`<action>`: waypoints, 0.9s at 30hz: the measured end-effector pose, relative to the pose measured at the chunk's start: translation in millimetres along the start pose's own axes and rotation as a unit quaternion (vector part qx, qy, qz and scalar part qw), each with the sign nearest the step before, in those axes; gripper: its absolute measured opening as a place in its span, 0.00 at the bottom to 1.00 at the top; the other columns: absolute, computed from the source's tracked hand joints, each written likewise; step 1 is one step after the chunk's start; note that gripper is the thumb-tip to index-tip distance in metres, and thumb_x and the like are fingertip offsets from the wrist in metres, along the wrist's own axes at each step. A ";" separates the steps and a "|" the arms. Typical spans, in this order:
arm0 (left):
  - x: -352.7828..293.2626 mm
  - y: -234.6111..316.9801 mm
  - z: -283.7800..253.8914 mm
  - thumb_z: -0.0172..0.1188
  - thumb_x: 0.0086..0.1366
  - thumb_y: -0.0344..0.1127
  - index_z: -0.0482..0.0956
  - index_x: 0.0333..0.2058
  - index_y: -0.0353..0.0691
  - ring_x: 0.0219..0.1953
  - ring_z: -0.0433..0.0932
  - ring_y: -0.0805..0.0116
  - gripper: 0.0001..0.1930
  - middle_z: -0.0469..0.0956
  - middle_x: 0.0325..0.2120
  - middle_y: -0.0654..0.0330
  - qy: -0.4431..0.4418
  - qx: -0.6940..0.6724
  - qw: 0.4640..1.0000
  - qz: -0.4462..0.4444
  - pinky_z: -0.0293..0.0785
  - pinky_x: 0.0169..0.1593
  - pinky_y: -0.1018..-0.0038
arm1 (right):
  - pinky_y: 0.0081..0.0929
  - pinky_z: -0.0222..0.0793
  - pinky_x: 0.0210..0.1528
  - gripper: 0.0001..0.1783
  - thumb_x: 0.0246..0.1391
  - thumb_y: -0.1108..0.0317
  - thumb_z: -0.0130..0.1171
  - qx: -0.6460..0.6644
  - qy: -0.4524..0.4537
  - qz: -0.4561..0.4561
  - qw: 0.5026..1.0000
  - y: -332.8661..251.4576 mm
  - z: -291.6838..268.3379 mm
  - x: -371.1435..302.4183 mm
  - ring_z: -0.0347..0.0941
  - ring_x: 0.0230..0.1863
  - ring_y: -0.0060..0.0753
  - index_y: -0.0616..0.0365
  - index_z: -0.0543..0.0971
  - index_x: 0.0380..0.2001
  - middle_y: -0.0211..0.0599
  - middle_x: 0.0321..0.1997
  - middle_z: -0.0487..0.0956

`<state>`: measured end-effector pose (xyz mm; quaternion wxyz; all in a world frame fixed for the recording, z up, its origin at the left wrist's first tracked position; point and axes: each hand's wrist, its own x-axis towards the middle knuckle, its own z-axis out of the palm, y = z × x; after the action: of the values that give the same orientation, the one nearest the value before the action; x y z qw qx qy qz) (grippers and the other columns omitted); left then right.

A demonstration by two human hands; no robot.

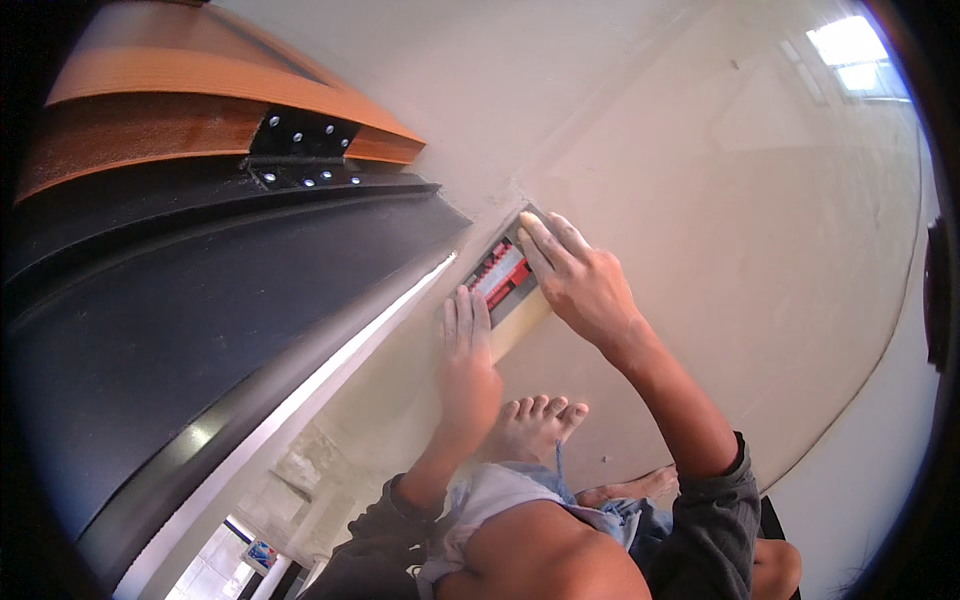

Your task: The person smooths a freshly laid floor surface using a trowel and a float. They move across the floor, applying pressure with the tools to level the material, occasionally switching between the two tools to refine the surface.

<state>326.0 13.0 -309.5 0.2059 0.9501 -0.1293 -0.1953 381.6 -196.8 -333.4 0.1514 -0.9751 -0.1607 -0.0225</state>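
A flat, wide scraper (507,272) with a grey metal face, a red and white label and a pale yellow strip along its near edge lies slantwise against the beige floor. At its lower left end, the dusty, stretched fingers of my left hand (466,365) rest on the face; this hand is slightly blurred. My right hand (582,285) grips the upper right end, its whitened fingertips over the face. Both thumbs are hidden. The far end of the scraper points toward the corner where the floor meets a black door frame.
On the left stands a black metal door frame (230,330), with an orange-brown door (200,75) fixed by a screwed black hinge (300,148). My bare foot (535,425) is just below the scraper. Smooth beige floor (740,270) spreads rightward, with a window reflection (855,50) at top right.
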 end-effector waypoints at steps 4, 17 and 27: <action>-3.0 -6.7 5.0 0.52 0.61 0.16 0.55 0.76 0.31 0.77 0.52 0.31 0.42 0.53 0.76 0.37 -0.019 -0.038 0.999 -0.008 0.55 0.77 0.46 | 0.30 0.87 0.45 0.24 0.55 0.72 0.62 0.010 -0.015 0.017 1.000 -3.3 -1.5 -1.1 0.74 0.67 0.44 0.67 0.82 0.56 0.42 0.66 0.78; 7.7 -7.5 -8.4 0.54 0.60 0.16 0.55 0.76 0.32 0.77 0.53 0.30 0.43 0.54 0.76 0.35 -0.014 -0.041 0.999 0.002 0.54 0.78 0.46 | 0.30 0.87 0.43 0.22 0.56 0.71 0.63 -0.005 0.014 -0.003 1.000 0.3 -4.9 13.1 0.75 0.66 0.40 0.67 0.83 0.54 0.41 0.65 0.79; 2.9 -1.8 -3.3 0.54 0.61 0.17 0.55 0.75 0.29 0.76 0.54 0.30 0.42 0.55 0.75 0.35 -0.015 -0.038 0.999 -0.003 0.54 0.77 0.45 | 0.30 0.88 0.44 0.23 0.56 0.71 0.63 0.003 0.001 -0.018 1.000 4.2 -8.8 11.7 0.75 0.65 0.39 0.68 0.82 0.55 0.40 0.63 0.80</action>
<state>330.3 14.8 -308.5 0.2395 0.9390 -0.1221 -0.2146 394.0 -199.7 -325.1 0.1545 -0.9716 -0.1777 -0.0253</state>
